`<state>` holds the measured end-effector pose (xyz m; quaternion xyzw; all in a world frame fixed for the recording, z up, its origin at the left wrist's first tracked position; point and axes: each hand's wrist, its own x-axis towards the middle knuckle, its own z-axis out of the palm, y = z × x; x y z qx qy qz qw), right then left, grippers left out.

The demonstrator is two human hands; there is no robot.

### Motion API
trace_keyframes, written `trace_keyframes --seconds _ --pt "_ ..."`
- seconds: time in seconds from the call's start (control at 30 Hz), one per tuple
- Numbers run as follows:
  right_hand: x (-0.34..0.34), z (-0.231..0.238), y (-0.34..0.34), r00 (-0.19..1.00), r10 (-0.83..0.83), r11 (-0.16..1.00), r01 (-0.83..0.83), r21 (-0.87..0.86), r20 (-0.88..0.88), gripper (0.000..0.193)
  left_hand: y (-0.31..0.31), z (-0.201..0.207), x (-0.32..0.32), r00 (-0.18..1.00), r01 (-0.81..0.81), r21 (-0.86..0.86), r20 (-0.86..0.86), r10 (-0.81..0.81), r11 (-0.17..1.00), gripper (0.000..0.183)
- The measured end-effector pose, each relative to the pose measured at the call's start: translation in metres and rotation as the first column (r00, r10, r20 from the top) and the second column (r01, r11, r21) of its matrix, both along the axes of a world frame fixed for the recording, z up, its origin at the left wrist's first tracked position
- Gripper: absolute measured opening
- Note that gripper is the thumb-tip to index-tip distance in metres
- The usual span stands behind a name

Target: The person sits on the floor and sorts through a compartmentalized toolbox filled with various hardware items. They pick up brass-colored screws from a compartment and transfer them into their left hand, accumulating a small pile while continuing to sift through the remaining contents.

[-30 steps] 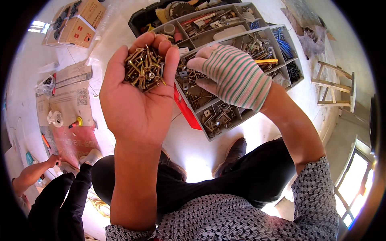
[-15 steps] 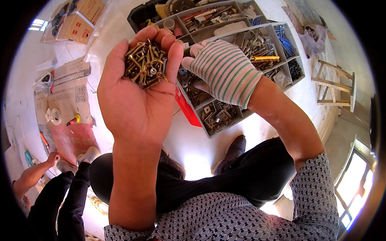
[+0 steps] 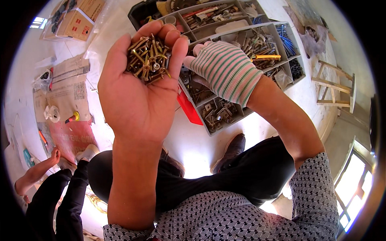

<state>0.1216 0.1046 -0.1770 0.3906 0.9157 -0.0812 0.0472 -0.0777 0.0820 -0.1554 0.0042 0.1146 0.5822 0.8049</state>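
Observation:
My bare left hand (image 3: 138,108) is palm up and cupped, its fingers curled round a heap of gold-coloured screws (image 3: 148,60). A few silvery screws lie among them. On the right, my right hand (image 3: 227,70) wears a white glove with green stripes and is held palm down over the grey compartment organizer (image 3: 245,113). Its fingers are loosely bent, with the thumb apart from them, and I see nothing between them. The glove's fingertips come close to the fingers of my left hand. Metal brackets (image 3: 219,114) fill the organizer's near compartment, below the glove.
Blue fasteners (image 3: 284,40) and a yellow-handled tool (image 3: 265,57) lie in the organizer. A wooden stool (image 3: 335,86) stands at the right, a cardboard box (image 3: 74,22) at the far left. Another person's hand (image 3: 55,154) and dark-trousered legs are at the lower left.
My left hand has shifted slightly right, and the screws in it have settled a little. The right hand has barely moved. The other person's hand has lifted slightly.

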Motion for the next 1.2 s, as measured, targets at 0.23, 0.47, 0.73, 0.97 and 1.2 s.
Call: trace_keyframes --seconds 0.23,0.47,0.73,0.97,1.2 --pt "0.000 -0.001 0.002 0.997 0.045 0.998 -0.048 -0.038 -0.057 0.029 -0.002 0.001 -0.001 1.000 -0.011 -0.001 -0.021 0.011 1.000 0.039" --pt "0.001 0.000 0.000 0.998 -0.013 0.998 0.009 -0.065 -0.061 0.026 -0.002 0.001 0.002 1.000 -0.007 -0.016 -0.029 0.006 1.000 0.039" --pt "0.006 -0.004 -0.001 0.992 0.010 0.998 -0.018 -0.063 -0.127 0.021 -0.002 -0.002 0.001 1.000 -0.006 0.016 -0.014 0.006 1.000 0.039" --pt "0.013 0.000 0.000 0.957 -0.031 0.998 0.014 -0.061 -0.288 0.024 -0.002 -0.001 -0.001 1.000 -0.009 0.024 -0.029 0.010 1.000 0.040" --pt "0.021 0.010 0.001 0.856 -0.224 0.957 0.103 -0.270 -0.465 0.021 -0.002 -0.003 0.000 0.998 -0.021 0.005 -0.055 0.021 1.000 0.040"
